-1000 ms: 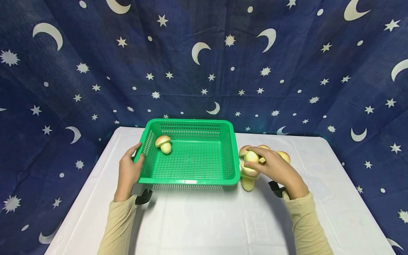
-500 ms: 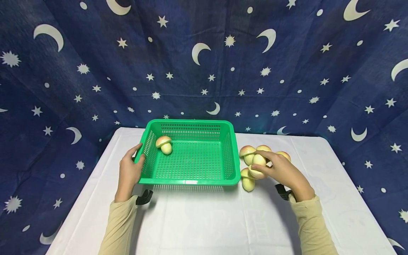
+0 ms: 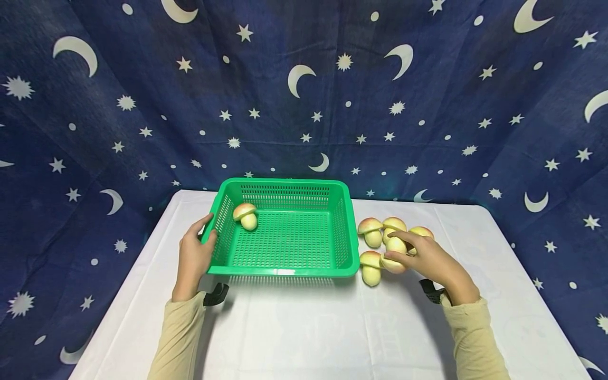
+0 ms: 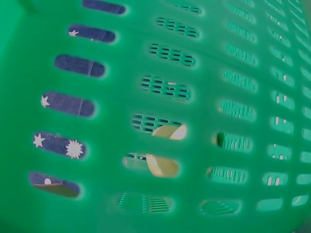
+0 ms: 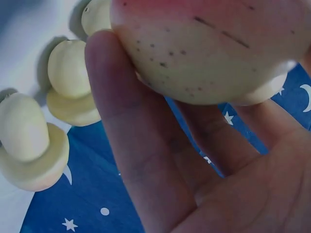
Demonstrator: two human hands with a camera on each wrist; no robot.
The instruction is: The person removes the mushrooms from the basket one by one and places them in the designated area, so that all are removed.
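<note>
My left hand (image 3: 196,256) holds the left side of a green plastic basket (image 3: 285,272), thumb and fingertips at its rim. In the left wrist view, the basket's slotted wall (image 4: 112,116) fills the picture. One toy mushroom (image 3: 248,220) lies inside, near the basket's left wall. My right hand (image 3: 429,258) pinches another toy mushroom (image 3: 395,245) between thumb and fingers, its reddish, speckled cap facing me. Around it on the table sit several more mushrooms, among them a front one (image 3: 371,275) and a back one (image 3: 372,237). The right wrist view shows fingers under the held mushroom (image 5: 204,53).
A white cloth covers the table (image 3: 304,327). Behind it hangs a dark blue curtain (image 3: 266,153) with moons and stars. The basket's right wall stands close beside the mushroom group. Each wrist wears a black strap (image 3: 216,294).
My right hand has moved right with the mushroom, away from the basket, uncovering the mushrooms on the left of the group. My left hand and the basket have stayed put.
</note>
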